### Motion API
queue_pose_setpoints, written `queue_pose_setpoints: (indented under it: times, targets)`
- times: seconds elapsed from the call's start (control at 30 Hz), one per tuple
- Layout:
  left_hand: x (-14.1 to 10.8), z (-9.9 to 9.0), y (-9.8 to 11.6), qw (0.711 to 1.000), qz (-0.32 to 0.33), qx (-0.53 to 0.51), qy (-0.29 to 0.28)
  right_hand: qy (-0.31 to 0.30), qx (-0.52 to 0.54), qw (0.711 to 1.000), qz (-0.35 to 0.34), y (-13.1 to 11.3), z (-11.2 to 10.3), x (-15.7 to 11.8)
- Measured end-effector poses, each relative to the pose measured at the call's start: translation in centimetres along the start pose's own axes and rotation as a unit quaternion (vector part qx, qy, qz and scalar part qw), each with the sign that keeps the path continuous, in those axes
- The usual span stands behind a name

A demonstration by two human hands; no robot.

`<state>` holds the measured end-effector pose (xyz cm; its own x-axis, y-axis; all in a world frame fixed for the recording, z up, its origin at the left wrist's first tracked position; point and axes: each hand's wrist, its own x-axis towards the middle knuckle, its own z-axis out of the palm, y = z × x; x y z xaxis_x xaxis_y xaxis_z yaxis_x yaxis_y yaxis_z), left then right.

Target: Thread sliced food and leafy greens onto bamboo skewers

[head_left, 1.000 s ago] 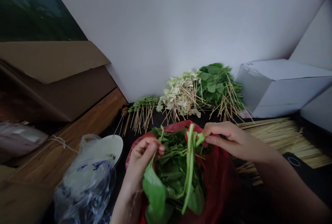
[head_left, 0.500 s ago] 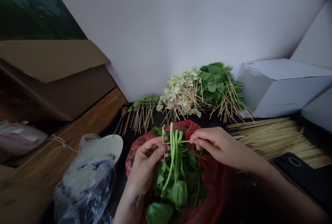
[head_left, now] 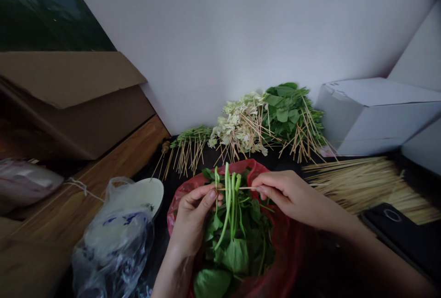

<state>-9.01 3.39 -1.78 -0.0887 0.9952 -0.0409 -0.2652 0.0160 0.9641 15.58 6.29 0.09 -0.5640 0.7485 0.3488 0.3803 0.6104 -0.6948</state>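
Note:
My right hand [head_left: 280, 192] pinches one end of a thin wooden skewer [head_left: 245, 188], held roughly level. Several green leafy stems [head_left: 228, 201] are threaded on it and hang down with their leaves below. At the skewer's other end, my left hand [head_left: 198, 208] is closed, thumb and finger pinching the leftmost stem against the stick. Both hands hover over an open red plastic bag [head_left: 287, 256] full of loose green leaves [head_left: 237, 256].
Against the wall lie skewered green stems [head_left: 191, 137], pale cabbage-like pieces [head_left: 237, 121] and leafy greens [head_left: 282, 105]. Bare skewers [head_left: 372, 187] and a black phone [head_left: 399, 229] are at right, near a white box [head_left: 375, 114]. Leftward are a white bowl [head_left: 156, 192], clear plastic bag [head_left: 113, 247] and cardboard box [head_left: 69, 123].
My left thumb and fingers have shifted slightly up and inward, closing on the leftmost stem at the skewer. My right hand stays nearly in place.

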Motion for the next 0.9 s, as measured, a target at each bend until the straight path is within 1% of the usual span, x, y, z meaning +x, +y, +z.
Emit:
queue_pose_setpoints:
  times: [0.63,0.9]
  targets:
    - [-0.01,0.04,0.06,1.0,-0.002,-0.006,0.017,0.004,-0.001,1.0,0.004,-0.1,0.06,-0.02]
    - [0.03,0.07,-0.02,1.0,0.004,0.011,0.027,0.007,-0.029,0.999,0.017,-0.61,0.42,-0.32]
